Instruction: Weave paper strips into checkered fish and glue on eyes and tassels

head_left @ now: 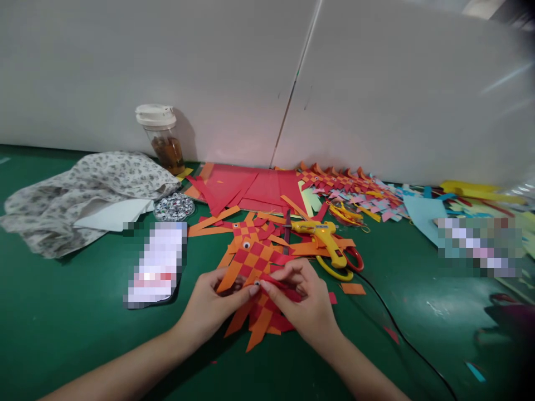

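Both bare hands pinch a checkered orange-and-red woven paper piece (264,301) over the green tabletop (200,370), well in from its far edge. The left hand (221,298) grips between thumb and fingers, its thumb at a small black-and-white googly eye (257,283); the right hand (307,295) pinches the red paper beside that eye. Fingers partly hide the piece.

Similar woven pieces (253,254) crowd just beyond it. Beyond the right hand, a yellow glue gun (328,238) lies across orange paper strips (303,248) and overlaps scissors with yellow and red handles (334,271), its black cord (395,323) running nearward. Left of the hands lie a blurred phone (156,264), clustered googly eyes (174,207) and a grey-patterned pale cloth (96,184). A white-lidded clear cup (165,142) stands near the far edge.
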Action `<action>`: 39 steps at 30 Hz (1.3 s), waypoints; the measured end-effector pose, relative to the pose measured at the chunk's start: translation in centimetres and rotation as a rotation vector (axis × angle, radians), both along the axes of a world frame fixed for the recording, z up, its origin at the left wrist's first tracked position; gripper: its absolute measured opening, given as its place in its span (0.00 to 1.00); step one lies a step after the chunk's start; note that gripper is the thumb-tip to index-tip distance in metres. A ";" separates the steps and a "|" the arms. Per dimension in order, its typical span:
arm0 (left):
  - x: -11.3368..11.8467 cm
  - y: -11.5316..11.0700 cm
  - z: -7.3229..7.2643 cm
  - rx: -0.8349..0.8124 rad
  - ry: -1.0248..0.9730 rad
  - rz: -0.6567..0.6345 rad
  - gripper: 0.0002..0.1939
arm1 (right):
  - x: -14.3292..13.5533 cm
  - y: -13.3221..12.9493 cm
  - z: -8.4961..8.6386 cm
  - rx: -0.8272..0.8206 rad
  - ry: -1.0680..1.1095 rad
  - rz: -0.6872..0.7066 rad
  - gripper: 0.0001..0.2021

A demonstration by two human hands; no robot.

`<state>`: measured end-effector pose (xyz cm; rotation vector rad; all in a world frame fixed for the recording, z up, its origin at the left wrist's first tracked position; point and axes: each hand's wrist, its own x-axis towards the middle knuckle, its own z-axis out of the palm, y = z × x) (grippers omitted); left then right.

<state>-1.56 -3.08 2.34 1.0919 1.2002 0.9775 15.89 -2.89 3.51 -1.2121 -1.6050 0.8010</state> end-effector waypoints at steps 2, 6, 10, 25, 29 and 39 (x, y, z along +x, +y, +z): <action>-0.1 0.0 0.6 0.002 -0.004 0.008 0.12 | 0.6 0.5 0.1 0.023 0.028 0.011 0.11; -1.5 0.5 2.5 -0.024 -0.024 0.157 0.14 | 1.9 1.7 0.1 0.106 0.057 -0.120 0.09; -3.5 2.0 4.2 0.007 -0.122 0.392 0.17 | 3.6 3.1 0.1 0.255 -0.187 -0.299 0.07; -0.9 1.6 1.3 -0.204 -0.280 0.411 0.19 | 7.7 5.5 -0.1 -0.016 -0.992 -0.606 0.20; -1.4 1.8 1.4 -0.174 -0.289 0.454 0.19 | 7.6 5.8 -0.4 0.002 -1.001 -0.615 0.20; -1.6 1.4 1.3 -0.128 -0.307 0.461 0.20 | 8.1 5.9 -0.4 0.399 -0.534 -0.718 0.28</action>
